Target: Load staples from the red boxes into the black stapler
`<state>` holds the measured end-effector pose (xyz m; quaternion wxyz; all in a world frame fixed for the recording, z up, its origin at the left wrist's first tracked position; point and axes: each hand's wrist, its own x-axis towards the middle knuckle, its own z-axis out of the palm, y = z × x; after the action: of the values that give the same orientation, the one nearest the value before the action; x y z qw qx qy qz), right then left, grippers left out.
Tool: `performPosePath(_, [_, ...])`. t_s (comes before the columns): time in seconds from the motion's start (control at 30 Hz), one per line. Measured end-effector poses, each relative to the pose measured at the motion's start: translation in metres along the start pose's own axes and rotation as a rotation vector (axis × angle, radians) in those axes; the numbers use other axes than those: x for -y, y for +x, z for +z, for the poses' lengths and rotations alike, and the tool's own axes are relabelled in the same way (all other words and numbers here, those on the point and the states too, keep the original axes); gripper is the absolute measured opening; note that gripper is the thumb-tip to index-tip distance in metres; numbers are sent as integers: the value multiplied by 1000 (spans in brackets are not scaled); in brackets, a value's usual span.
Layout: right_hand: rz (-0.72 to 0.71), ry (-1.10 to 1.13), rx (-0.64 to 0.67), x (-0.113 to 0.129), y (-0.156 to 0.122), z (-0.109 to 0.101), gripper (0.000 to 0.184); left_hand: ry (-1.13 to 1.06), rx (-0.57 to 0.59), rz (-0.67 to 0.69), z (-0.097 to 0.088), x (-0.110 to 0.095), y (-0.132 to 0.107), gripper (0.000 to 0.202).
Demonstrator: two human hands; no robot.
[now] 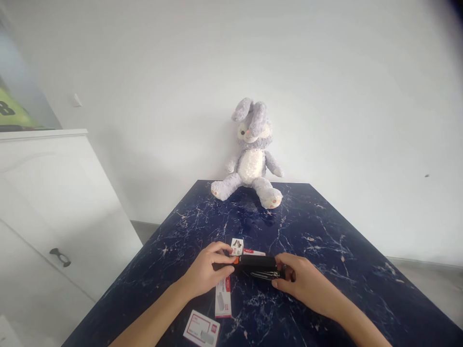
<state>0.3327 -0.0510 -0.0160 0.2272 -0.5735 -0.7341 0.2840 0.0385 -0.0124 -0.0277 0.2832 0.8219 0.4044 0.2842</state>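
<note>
Both my hands hold a black stapler (257, 266) just above the dark blue marbled table (325, 250). My left hand (208, 273) pinches its left end, where a bit of orange shows. My right hand (298, 279) grips its right end with curled fingers. A small white and red box (237, 246) stands right behind my left fingers, with another flat box (253, 252) beside it. Under my left hand lies a long white and red staple box (223, 298). A white and red card or box (201, 328) lies near the table's front edge.
A grey and white plush rabbit (251, 159) sits at the far edge of the table against the white wall. A white cabinet (47, 202) with a dark handle stands to the left of the table.
</note>
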Motion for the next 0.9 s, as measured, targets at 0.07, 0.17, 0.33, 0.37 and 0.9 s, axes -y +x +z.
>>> performPosePath(0.07, [-21, -16, -10, 0, 0, -2, 12, 46, -19, 50, -1, 2, 0, 20])
performPosePath(0.17, [-10, -48, 23, -6, -3, -14, 8, 74, -22, 92, -2, 2, 0, 20])
performPosePath(0.33, [74, -75, 80, -19, -11, -37, 8, 76, -9, 108, -3, -3, -1, 28])
performPosePath(0.37, [81, -78, 87, -20, -12, -38, 9, 80, -15, 112, -4, -5, -2, 29])
performPosePath(0.9, [18, -205, -316, -11, 2, -9, 33, 134, 340, -250, -37, -25, -12, 52])
